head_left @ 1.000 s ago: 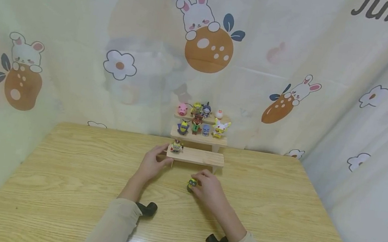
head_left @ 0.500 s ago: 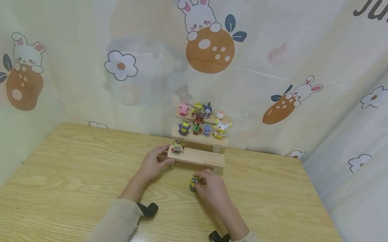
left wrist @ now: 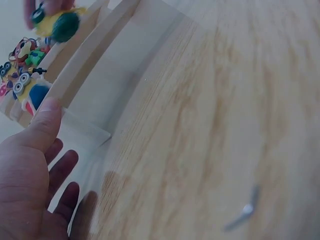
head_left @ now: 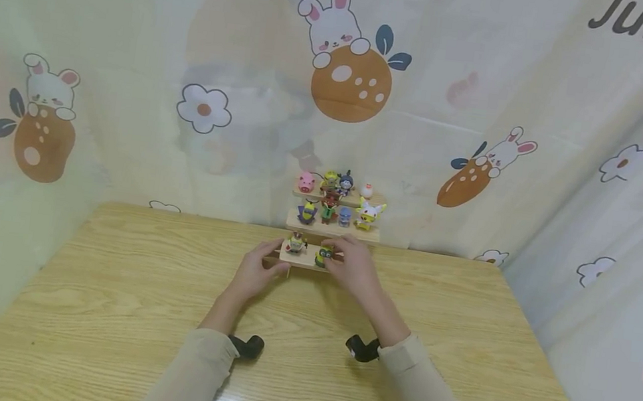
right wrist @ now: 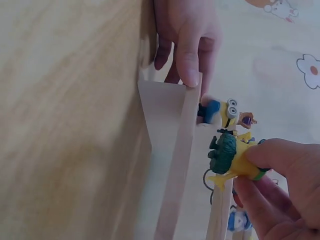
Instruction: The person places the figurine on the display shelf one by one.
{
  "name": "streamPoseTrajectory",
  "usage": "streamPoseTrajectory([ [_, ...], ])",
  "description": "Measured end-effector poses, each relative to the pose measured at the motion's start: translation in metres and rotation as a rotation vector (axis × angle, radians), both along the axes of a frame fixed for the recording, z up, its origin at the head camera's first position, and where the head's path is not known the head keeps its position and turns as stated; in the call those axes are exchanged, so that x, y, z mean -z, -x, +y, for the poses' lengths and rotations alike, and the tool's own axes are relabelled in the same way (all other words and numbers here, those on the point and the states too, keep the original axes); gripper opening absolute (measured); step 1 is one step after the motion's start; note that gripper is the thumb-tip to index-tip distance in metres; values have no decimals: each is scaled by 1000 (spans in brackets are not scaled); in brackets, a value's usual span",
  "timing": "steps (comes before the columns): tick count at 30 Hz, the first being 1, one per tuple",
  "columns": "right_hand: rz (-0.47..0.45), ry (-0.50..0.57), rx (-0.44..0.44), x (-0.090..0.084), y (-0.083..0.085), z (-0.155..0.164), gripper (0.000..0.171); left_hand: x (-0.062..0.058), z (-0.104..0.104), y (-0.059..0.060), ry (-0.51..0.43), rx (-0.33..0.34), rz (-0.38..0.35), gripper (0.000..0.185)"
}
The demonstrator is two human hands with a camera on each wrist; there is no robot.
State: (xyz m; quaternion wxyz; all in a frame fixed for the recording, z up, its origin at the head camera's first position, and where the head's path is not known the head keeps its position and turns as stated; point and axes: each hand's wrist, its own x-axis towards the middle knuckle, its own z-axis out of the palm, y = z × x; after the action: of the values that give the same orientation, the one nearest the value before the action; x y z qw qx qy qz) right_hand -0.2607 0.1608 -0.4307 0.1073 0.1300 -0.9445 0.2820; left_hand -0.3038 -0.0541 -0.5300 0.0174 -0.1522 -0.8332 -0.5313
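A three-step wooden display stand [head_left: 305,258] stands at the back of the table. My left hand [head_left: 252,272] holds the left end of its lowest step, the thumb on the front edge as the left wrist view shows. My right hand [head_left: 358,270] pinches a yellow and green minion figurine [right wrist: 242,157] between thumb and fingers. In the right wrist view this figurine is tilted and apart from the step. Beside it, a minion figurine with a crown [head_left: 295,243] stands on the left of the lowest step.
Several figurines fill the upper steps, among them a pink pig [head_left: 306,182], a fox in green [head_left: 329,209] and a white-eared yellow figure [head_left: 367,213]. Behind the wooden table [head_left: 123,296] hangs a curtain [head_left: 229,169] printed with rabbits.
My right hand has carried the yellow and green minion figurine from in front of the stand up and forward to the lowest step. My left hand has stayed at the stand's left end.
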Motion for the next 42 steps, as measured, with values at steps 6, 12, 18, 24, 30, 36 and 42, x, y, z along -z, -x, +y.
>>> streamPoseTrajectory([
  [6,-31,-6,0,-5,18,-6,30,0,0,0,-13,-4,3,66],
  [12,4,-56,7,0,28,-9,30,-1,0,-1,-10,-2,8,66],
  [18,2,-58,7,1,30,-11,30,-1,0,-1,-3,-9,28,66],
  [24,-27,-60,21,2,31,-13,30,-2,0,-1,-6,-6,6,65],
  [30,-33,-56,24,4,33,-12,30,-1,0,-1,-16,-3,-2,66],
  [36,-36,-44,24,4,32,-11,31,-1,1,-1,-1,-5,-1,65],
  [42,-45,-49,28,6,33,-11,33,-1,0,-1,-1,-2,-10,66],
])
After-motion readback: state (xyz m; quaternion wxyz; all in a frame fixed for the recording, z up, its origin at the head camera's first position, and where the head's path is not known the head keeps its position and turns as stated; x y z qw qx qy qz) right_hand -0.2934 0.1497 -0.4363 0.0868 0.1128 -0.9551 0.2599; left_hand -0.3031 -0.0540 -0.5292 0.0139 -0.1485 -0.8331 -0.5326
